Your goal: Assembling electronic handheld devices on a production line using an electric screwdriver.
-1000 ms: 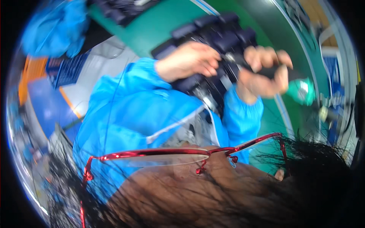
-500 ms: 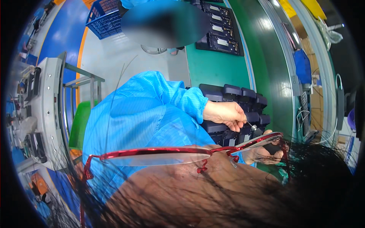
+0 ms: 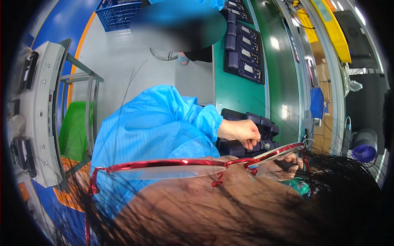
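Observation:
From the blue sleeve, my left hand reaches toward the bench, thumb and fingers pinched together. Its fingertips are close to the thin shaft end of a screwdriver with a metal collar; anything between them is too small to see. Beyond the lens of the red-framed glasses, my right hand is closed around the black body of this screwdriver. The lens and frame partly cover that hand. Below both hands, several dark plastic housings sit in rows on the bench.
More dark housings with white labels lie farther up the green bench. Metal rails run along its right side. At the left stand a grey machine frame and a green bin. Another person's blue sleeve shows near a blue basket.
The whole view has shifted, so the housings on the bench appear lower. Both hands keep their closed grips, with my left fingertips still close to the screwdriver's shaft.

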A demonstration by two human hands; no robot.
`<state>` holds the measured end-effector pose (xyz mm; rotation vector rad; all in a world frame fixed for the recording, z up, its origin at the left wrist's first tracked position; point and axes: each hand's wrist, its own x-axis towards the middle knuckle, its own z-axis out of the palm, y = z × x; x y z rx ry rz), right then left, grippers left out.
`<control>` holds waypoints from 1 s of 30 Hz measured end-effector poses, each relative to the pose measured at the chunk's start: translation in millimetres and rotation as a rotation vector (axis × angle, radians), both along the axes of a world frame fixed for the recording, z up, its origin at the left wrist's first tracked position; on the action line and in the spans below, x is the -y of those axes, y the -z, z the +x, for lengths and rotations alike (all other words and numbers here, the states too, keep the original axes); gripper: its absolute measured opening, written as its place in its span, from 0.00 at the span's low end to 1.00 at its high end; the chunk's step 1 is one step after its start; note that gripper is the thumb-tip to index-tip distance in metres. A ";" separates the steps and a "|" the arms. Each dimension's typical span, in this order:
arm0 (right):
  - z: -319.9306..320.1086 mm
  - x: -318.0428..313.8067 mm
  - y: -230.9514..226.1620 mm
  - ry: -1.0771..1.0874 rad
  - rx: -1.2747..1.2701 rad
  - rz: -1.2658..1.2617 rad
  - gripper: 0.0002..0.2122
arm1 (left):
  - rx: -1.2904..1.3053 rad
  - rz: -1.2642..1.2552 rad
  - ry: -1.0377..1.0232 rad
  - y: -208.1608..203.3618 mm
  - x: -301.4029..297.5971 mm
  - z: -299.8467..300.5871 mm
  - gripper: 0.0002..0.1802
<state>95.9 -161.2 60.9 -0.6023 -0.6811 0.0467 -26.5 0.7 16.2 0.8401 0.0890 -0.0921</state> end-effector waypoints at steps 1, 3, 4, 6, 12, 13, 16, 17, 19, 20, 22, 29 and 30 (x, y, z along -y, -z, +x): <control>-19.7 -13.4 -30.9 -0.072 0.031 -0.052 0.13 | 0.002 -0.015 -0.025 -1.1 -6.4 -7.2 0.09; -50.6 -34.7 -62.9 -0.179 0.092 -0.075 0.13 | 0.021 -0.043 -0.040 -36.1 -13.3 -30.4 0.09; -63.2 -46.3 -69.9 -0.199 0.102 -0.071 0.13 | 0.021 -0.059 -0.053 -36.9 -19.0 -37.8 0.09; -89.5 -67.9 -85.0 -0.281 0.069 -0.058 0.13 | 0.040 -0.070 -0.070 -38.1 -31.6 -52.3 0.09; -127.3 -106.4 -116.7 -0.431 0.109 -0.107 0.13 | 0.030 -0.147 -0.068 -55.5 -58.0 -90.9 0.10; -133.0 -112.0 -120.0 -0.373 0.187 -0.141 0.13 | 0.016 -0.161 -0.066 -58.8 -62.9 -96.8 0.10; -124.5 -112.8 -123.1 -0.435 0.309 -0.226 0.13 | 0.012 -0.136 -0.081 -65.6 -70.4 -106.7 0.10; -125.8 -110.5 -121.5 -0.430 0.309 -0.226 0.13 | 0.021 -0.097 -0.099 -69.0 -71.1 -108.9 0.10; -127.2 -105.6 -117.9 -0.265 0.209 -0.282 0.12 | 0.028 -0.072 -0.104 -73.4 -72.2 -109.9 0.10; -125.8 -102.9 -118.4 -0.259 0.209 -0.281 0.12 | 0.036 -0.049 -0.114 -74.6 -72.0 -107.9 0.10; -125.6 -98.0 -125.4 -0.249 0.148 -0.271 0.12 | 0.025 -0.104 -0.073 -76.6 -66.9 -101.3 0.10; -84.7 -62.5 -117.5 -0.105 0.191 -0.194 0.12 | -0.024 -0.218 0.080 -72.3 -38.6 -49.9 0.10; -77.8 -58.2 -114.3 -0.030 0.166 -0.173 0.12 | -0.015 -0.176 0.054 -70.4 -33.0 -41.5 0.09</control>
